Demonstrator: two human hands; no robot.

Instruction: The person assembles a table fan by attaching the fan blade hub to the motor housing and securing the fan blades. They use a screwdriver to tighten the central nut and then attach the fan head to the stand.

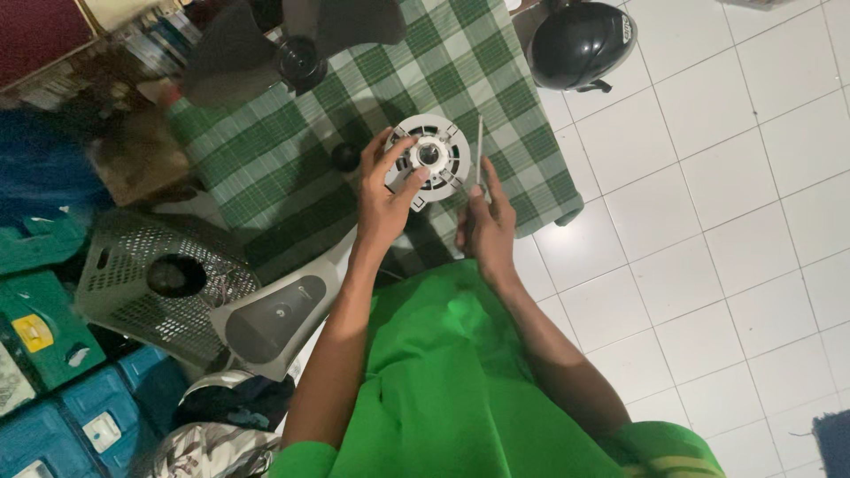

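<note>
White floor tiles (708, 221) surround a low tabletop (292, 168) covered in green checked cloth. Left hand (385, 199) grips a round grey motor housing (429, 159) by its rim, holding it over the cloth. Right hand (485, 226) is closed on a thin screwdriver (479, 146), shaft upright just beside the housing. Dark fan blade (292, 44) lies at the cloth's far end; black knob (345, 157) sits near the housing. Black helmet (580, 44) rests on the tiles. Grey fan base (274, 319) lies left.
</note>
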